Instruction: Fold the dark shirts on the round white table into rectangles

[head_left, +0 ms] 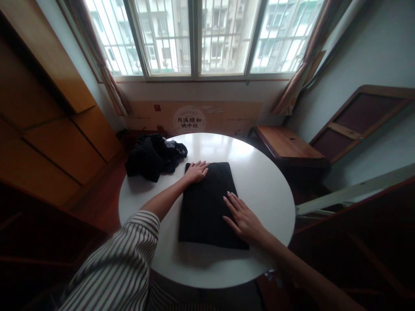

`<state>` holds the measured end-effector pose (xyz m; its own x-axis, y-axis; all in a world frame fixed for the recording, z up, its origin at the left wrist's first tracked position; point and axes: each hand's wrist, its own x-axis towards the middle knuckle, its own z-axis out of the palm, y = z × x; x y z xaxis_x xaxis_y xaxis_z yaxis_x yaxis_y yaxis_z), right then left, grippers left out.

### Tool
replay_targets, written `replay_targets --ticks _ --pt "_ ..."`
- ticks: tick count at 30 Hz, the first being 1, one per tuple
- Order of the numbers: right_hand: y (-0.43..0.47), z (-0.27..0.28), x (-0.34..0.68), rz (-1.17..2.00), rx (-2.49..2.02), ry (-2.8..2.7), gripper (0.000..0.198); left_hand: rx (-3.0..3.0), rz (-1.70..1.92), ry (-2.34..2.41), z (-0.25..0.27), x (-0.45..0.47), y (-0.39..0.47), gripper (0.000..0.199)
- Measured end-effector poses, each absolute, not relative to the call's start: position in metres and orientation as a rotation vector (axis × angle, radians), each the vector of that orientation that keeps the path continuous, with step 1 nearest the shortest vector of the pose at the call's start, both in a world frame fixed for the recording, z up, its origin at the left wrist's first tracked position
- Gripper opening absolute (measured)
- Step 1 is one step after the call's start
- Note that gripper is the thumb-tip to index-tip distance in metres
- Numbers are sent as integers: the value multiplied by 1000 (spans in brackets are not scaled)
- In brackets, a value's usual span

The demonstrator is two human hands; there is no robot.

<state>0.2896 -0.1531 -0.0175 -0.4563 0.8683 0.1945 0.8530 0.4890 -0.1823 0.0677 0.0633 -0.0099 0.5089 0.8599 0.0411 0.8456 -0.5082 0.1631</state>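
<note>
A folded black garment [207, 211] lies flat as a rough rectangle on the round white table [272, 194]; its exact kind cannot be made out. My left hand [196, 172] rests on its far left corner, palm down with fingers stretched out. Along the garment's right edge lies my right hand [242, 218], its fingers spread over the dark cloth and the thumb apart. Neither hand grips anything. A crumpled heap of black clothes [151, 157] sits at the table's far left edge.
Beyond the table a wooden bench-like piece [288, 144] stands at the right, beside a framed panel [363, 116] leaning on the wall. Wooden cabinets [65, 151] line the left. A printed board [227, 116] stands below the barred window [194, 39].
</note>
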Motion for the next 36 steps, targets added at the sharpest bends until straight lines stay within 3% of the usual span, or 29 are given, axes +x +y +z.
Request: replay_targets --ticks 3,6,8,12,18,26,32,36 --pt "-176 -9 296 124 -1351 -2452 61 2615 184 1493 -8 69 61 55" --pt "-168 17 301 231 -1273 -2384 38 2608 190 1493 -7 70 60 55" --pt "-145 36 300 299 -1271 -2260 32 2607 199 1496 -7 70 60 55" --pt "-78 55 282 323 -1279 -2211 40 2595 200 1500 -6 69 60 54" --pt "-29 20 255 259 -1334 -2565 57 2605 213 1504 -7 67 59 53" --pt "-102 12 246 482 -962 -2777 55 2596 241 1515 -9 69 61 52" --pt "-169 37 220 748 -622 -2763 69 2583 239 1498 -6 69 60 53" --pt "-165 60 211 870 -358 -2707 53 2576 243 1502 -7 69 60 53"
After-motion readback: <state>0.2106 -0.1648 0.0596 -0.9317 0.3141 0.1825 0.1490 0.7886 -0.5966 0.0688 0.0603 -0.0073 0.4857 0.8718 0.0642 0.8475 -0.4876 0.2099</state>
